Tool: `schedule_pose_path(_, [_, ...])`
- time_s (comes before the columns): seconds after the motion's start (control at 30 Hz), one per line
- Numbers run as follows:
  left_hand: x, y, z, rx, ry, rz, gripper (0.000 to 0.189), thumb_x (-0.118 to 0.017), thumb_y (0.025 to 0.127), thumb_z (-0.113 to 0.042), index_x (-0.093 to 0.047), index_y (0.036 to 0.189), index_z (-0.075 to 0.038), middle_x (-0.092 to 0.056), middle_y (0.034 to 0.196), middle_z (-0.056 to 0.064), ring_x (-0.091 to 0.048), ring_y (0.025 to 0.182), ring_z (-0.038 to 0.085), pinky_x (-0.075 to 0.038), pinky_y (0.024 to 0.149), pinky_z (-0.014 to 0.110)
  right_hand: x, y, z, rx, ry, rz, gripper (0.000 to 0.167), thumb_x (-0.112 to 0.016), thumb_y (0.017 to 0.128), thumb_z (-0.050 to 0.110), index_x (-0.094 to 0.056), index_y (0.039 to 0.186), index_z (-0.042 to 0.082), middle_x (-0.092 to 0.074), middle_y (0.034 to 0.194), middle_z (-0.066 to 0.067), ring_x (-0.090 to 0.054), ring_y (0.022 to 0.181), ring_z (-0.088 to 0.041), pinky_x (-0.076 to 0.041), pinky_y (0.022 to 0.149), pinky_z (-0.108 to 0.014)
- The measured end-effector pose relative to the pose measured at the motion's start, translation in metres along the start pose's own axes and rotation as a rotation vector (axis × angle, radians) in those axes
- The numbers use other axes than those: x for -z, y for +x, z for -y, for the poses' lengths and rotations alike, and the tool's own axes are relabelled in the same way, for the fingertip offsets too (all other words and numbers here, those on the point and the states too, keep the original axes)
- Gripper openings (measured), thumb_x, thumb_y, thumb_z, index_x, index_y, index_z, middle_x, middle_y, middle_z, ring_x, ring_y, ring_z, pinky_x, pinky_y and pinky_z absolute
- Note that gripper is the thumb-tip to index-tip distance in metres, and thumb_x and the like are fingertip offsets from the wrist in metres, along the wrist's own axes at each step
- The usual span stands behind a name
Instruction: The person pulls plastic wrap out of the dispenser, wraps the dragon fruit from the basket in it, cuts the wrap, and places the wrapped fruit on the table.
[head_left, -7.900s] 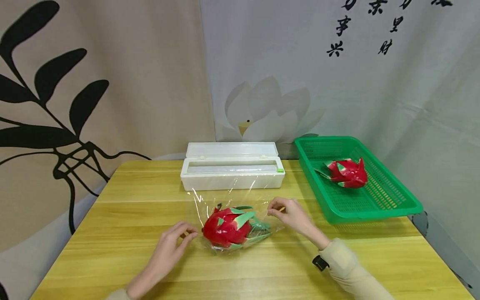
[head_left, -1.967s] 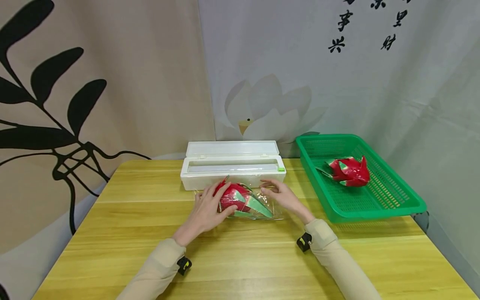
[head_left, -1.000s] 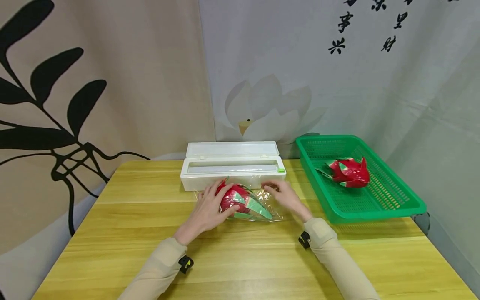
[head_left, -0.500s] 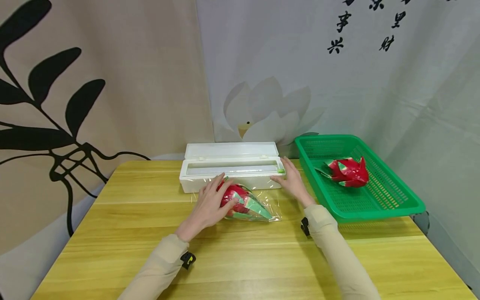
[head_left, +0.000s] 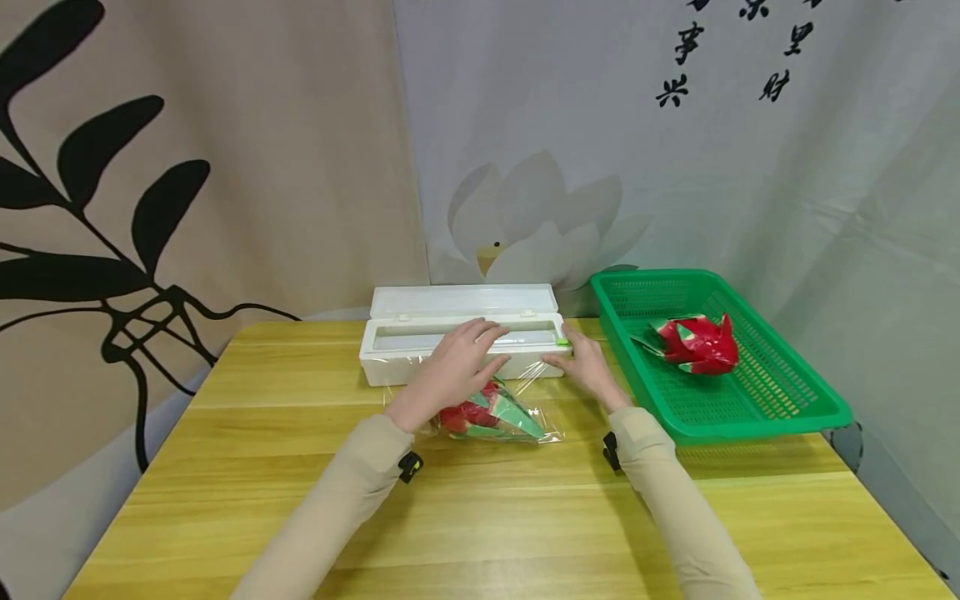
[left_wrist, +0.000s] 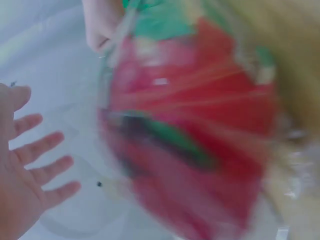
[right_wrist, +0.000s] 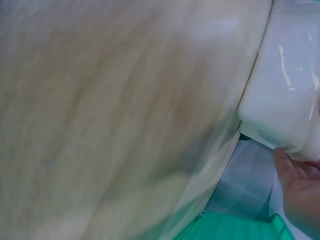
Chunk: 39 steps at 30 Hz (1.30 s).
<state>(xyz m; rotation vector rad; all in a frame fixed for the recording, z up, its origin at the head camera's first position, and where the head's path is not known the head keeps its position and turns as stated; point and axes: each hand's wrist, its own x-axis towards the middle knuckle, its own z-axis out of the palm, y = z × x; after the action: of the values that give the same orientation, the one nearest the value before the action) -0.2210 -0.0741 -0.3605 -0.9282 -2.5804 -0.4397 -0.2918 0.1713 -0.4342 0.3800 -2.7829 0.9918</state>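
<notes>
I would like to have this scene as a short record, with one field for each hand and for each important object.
Left hand: fingers spread, above the wrapped fruit, before the box
Right hand: at the box's right end, gripping it
White box: lid raised, pale roll inside
Wrapped fruit: red dragon fruit with green leaf tips, in front of the box
Clear film: around this fruit, stretching towards the box
Green basket: right of the box
Second fruit: inside the basket

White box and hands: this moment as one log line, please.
left hand: empty | right hand: holding right end of white box | lid: raised | nearer dragon fruit: in clear film
</notes>
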Motion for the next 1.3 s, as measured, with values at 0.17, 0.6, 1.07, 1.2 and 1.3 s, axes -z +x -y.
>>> schedule_pose_path(0.17, [0.004,0.038,-0.011,-0.130,0.063,0.138,0.038,-0.056,0.096,-0.028,-0.055,0.130,-0.010,-0.063,0.123,0.009,-0.062,0.111,0.026,-0.050,0.098,0.040,0.000,0.001,-0.001,-0.014,0.014,-0.003,0.076,-0.073,0.084,0.027,-0.037,0.141,-0.007,-0.041,0.144,-0.027,-0.044,0.131,-0.041,-0.040,0.107,-0.051])
schedule_pose_path(0.6, [-0.021,0.105,-0.017,-0.143,0.235,0.468,0.029,-0.054,0.097,-0.018,-0.061,0.124,-0.015,-0.066,0.122,0.003,-0.063,0.110,0.021,-0.053,0.092,0.038,-0.002,0.001,-0.007,-0.014,0.092,-0.028,0.071,-0.076,0.081,0.025,-0.044,0.140,0.002,-0.056,0.132,-0.023,-0.057,0.119,-0.037,-0.051,0.094,-0.046])
schedule_pose_path(1.07, [-0.050,0.111,-0.029,-0.044,0.291,0.624,0.057,-0.058,0.090,-0.044,-0.041,0.143,-0.030,-0.043,0.149,-0.007,-0.046,0.133,0.019,-0.038,0.111,0.046,-0.003,0.000,-0.007,-0.014,0.094,-0.057,0.053,-0.074,0.083,0.014,-0.056,0.131,0.002,-0.059,0.130,-0.021,-0.058,0.117,-0.038,-0.053,0.092,-0.047])
schedule_pose_path(1.2, [-0.053,0.112,-0.031,-0.056,0.325,0.635,0.050,-0.055,0.092,-0.044,-0.046,0.140,-0.031,-0.047,0.146,-0.007,-0.047,0.133,0.017,-0.037,0.111,0.047,-0.003,0.000,-0.007,-0.027,0.113,-0.055,0.056,-0.073,0.083,0.011,-0.053,0.134,0.001,-0.057,0.132,-0.021,-0.057,0.118,-0.039,-0.052,0.093,-0.047])
schedule_pose_path(1.3, [-0.054,0.112,-0.031,-0.081,0.364,0.646,0.046,-0.054,0.094,-0.040,-0.046,0.139,-0.033,-0.046,0.146,-0.008,-0.046,0.133,0.016,-0.037,0.112,0.048,-0.002,0.000,-0.007,-0.027,0.123,-0.061,0.056,-0.074,0.081,0.011,-0.054,0.133,0.001,-0.059,0.130,-0.022,-0.059,0.116,-0.039,-0.053,0.091,-0.047])
